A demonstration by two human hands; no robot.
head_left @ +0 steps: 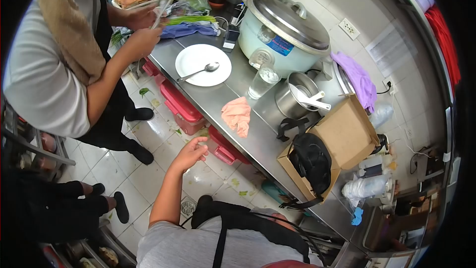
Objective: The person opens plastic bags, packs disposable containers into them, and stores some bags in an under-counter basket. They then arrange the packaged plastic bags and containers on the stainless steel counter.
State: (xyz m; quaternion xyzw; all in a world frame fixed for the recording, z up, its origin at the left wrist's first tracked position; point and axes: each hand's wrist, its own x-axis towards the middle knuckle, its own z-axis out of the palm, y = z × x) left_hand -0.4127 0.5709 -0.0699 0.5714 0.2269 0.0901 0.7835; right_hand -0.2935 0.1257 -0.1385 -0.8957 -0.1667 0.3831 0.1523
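Note:
My left hand [191, 155] is held out over the floor beside the steel table's front edge. Its fingers are loosely bent and apart, with nothing in them. The nearest thing on the table is a crumpled pink cloth [236, 116]. Beyond the cloth, a white plate [196, 54] carries a metal spoon [204, 71]. To the right of the plate stands a glass of water [263, 82]. Only a small patch of skin shows at my right side by the dark apron [238, 218]; it may be my right hand, its fingers hidden.
A large rice cooker [267, 34], a metal pot [290, 101] with white-handled utensils and an opened cardboard box [347, 139] holding black straps line the table. A co-worker [54, 69] stands at left, hands near green stalks. Pink bins [181, 104] sit below; scraps litter the tiles.

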